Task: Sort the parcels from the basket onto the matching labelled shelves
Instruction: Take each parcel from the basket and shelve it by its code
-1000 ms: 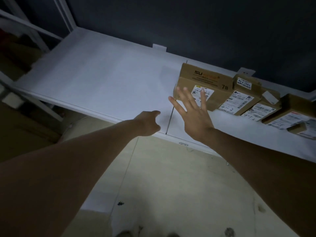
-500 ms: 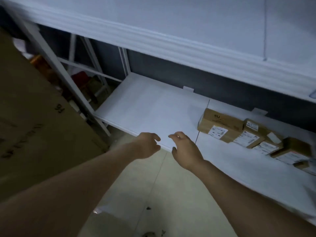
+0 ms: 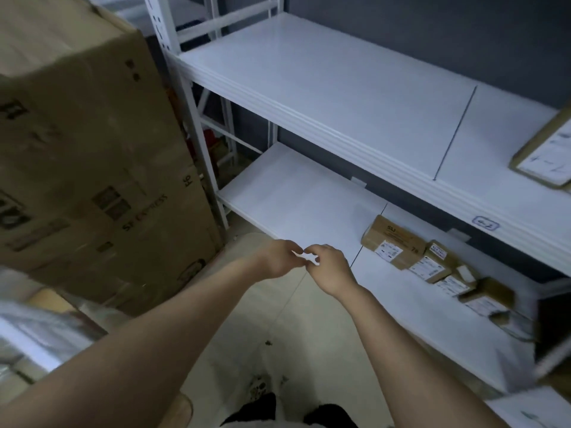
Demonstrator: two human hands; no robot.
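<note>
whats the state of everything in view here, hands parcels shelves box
left hand: fingers curled, no parcel held
right hand: fingers curled, no parcel held, fingertips by the left hand's
row of parcels: lying on the lower shelf, labels showing
single parcel: flat on the upper shelf, label up, partly out of frame
large cardboard box: standing at the left, printed side showing
shelf tag: stuck on the upper shelf's front edge
</note>
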